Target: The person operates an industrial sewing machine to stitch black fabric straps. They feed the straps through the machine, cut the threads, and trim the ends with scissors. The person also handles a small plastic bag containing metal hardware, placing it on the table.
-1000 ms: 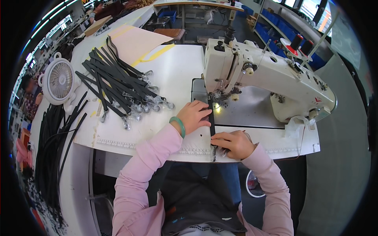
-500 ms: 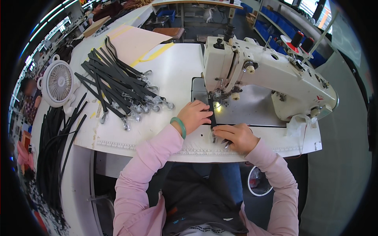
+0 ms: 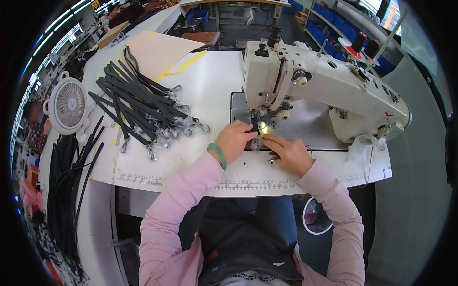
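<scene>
A short black strap [image 3: 254, 126] lies under the needle area of the white sewing machine [image 3: 305, 71]. Its near end carries clear-wrapped hardware [image 3: 256, 142], close to the plate's front edge. My left hand [image 3: 234, 142], with a green bangle at the wrist, presses its closed fingers on the strap's left side. From the right, my right hand [image 3: 292, 155] reaches its index finger to the wrapped end. Under that hand's curled fingers sits a small dark metal tool [image 3: 273, 157], mostly hidden, its kind unclear. The machine's lamp lights the spot by the needle.
Left of the machine lies a pile of black straps [image 3: 138, 102] with wrapped metal hooks. A white fan [image 3: 69, 102] stands at far left, above long black strips [image 3: 64, 186] hanging over the table edge. Thread cones [image 3: 359, 43] stand behind the machine; a ruler strip [image 3: 191, 180] follows the front edge.
The strap has moved away from me, deeper under the machine, its wrapped end now at the plate edge. My right hand has moved forward with it; my left hand stays nearly in place.
</scene>
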Motion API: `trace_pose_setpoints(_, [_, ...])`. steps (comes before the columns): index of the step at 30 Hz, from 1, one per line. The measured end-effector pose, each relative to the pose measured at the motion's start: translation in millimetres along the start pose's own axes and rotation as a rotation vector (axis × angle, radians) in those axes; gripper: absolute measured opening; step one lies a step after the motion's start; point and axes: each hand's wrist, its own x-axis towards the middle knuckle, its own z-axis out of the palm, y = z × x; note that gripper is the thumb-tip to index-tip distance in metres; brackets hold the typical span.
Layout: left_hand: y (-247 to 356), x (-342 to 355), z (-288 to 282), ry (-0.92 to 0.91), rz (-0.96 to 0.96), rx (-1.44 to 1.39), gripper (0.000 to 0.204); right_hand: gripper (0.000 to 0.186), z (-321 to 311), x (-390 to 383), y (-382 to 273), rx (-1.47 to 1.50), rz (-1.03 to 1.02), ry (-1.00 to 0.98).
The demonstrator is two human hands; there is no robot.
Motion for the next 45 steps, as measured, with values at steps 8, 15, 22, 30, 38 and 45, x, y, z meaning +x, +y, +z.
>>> trace_pose_setpoints(8, [11,17,-2,-0.059,-0.189,-0.005,0.022,0.037,-33,-36,0,0.013,0.184,0.208])
trace_pose_setpoints(15, [13,7,15,0.053,-0.176,0.187,0.020,0.025,-176,-100,152,0.000,0.659,1.419])
trace_pose_setpoints(22, [10,13,32,0.097,-0.104,0.156,0.017,0.046,-342,-263,342,-0.637,1.106,0.538])
trace_pose_setpoints(30, [8,8,28,0.081,-0.108,0.208,0.011,0.049,-270,-236,309,-0.031,1.374,0.867])
trace_pose_setpoints(38, [6,11,27,0.057,-0.104,0.201,0.011,0.049,-219,-252,293,0.101,1.054,1.263])
trace_pose_setpoints(45, [8,15,22,0.058,-0.099,0.169,0.019,0.048,-305,-251,323,-0.494,1.090,0.726])
